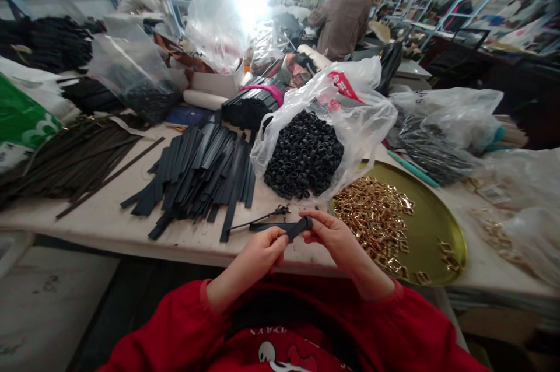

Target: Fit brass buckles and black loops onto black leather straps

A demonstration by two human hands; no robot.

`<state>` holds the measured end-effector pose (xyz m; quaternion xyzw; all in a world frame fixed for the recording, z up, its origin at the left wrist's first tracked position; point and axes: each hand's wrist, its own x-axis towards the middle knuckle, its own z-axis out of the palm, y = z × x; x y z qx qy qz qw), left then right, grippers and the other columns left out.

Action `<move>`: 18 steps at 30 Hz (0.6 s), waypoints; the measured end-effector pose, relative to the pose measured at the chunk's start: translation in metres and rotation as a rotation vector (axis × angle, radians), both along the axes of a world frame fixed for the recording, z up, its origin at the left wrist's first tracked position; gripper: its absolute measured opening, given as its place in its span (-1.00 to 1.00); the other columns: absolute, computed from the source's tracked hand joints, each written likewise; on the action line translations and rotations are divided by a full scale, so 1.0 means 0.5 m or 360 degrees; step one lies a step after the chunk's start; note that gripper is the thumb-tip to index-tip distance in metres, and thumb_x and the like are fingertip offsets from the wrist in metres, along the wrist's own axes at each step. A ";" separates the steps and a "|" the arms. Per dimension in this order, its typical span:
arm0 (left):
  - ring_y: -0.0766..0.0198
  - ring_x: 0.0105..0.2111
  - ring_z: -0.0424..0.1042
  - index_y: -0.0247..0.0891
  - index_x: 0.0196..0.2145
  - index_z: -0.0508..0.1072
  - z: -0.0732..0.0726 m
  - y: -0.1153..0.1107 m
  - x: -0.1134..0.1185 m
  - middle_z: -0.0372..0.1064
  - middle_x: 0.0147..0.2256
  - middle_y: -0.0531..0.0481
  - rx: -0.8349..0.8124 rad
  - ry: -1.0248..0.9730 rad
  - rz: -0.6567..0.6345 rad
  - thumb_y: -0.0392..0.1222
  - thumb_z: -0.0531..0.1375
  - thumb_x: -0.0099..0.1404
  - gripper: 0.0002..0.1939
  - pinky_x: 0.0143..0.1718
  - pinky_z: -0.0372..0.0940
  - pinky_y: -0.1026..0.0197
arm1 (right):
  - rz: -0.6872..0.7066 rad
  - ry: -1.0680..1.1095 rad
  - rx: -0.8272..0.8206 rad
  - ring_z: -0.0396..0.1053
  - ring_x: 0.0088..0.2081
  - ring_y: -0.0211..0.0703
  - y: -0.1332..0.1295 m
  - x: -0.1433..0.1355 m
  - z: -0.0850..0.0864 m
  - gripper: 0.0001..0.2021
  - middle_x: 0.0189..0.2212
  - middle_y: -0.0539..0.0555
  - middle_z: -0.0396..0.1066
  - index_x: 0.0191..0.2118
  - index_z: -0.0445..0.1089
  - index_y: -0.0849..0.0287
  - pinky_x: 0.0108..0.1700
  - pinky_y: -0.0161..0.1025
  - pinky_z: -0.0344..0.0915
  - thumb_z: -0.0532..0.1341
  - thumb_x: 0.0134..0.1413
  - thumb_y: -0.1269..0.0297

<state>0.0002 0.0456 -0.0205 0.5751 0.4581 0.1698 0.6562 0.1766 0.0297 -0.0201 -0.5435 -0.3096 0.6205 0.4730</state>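
Observation:
A black strap stretches between my two hands over the table's front edge. My left hand is closed, pinching the strap between thumb and fingers. With fingertips and thumb, my right hand grips the strap's right end, where a small black loop shows; whether it is a separate ring or the folded strap I cannot tell. Just behind lie a thin black cord and another black strip. An open plastic bag holds many small black loops beyond my hands.
Black straps are piled at the left, dark brown strips farther left. Gold-coloured buckles fill part of a round golden tray at the right. A teal tool lies by its rim. A person is at the back.

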 end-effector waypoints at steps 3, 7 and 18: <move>0.44 -0.74 0.08 -0.27 -0.37 0.34 0.002 -0.009 0.001 0.12 -0.70 0.20 0.0247 0.0158 -0.0075 -0.06 -0.04 0.24 -0.74 -0.69 -0.03 0.38 | 0.0018 0.0139 -0.0027 0.34 -0.54 -0.36 -0.020 0.001 0.003 -0.64 -0.46 0.00 0.44 -0.23 0.44 0.17 -0.43 -0.33 0.33 0.32 -0.22 0.11; 0.41 -0.67 0.14 -0.27 -0.42 0.36 0.021 -0.020 0.001 0.16 -0.66 0.17 0.0440 0.0294 -0.0190 -0.09 -0.04 0.24 -0.73 -0.62 -0.01 0.35 | 0.0086 0.0077 0.0070 0.35 -0.47 -0.35 -0.049 0.009 0.012 -0.66 -0.26 0.08 0.46 -0.16 0.42 0.15 -0.37 -0.31 0.31 0.25 -0.08 0.12; 0.29 -0.52 0.22 -0.24 -0.53 0.30 0.067 -0.043 0.023 0.26 -0.56 0.06 0.0752 0.0521 -0.0561 -0.14 -0.07 0.25 -0.72 -0.49 -0.02 0.28 | 0.0008 0.0040 0.0125 0.25 -0.58 -0.40 -0.103 0.017 -0.027 -0.71 -0.54 -0.08 0.36 -0.25 0.40 0.19 -0.47 -0.37 0.20 0.27 -0.11 0.15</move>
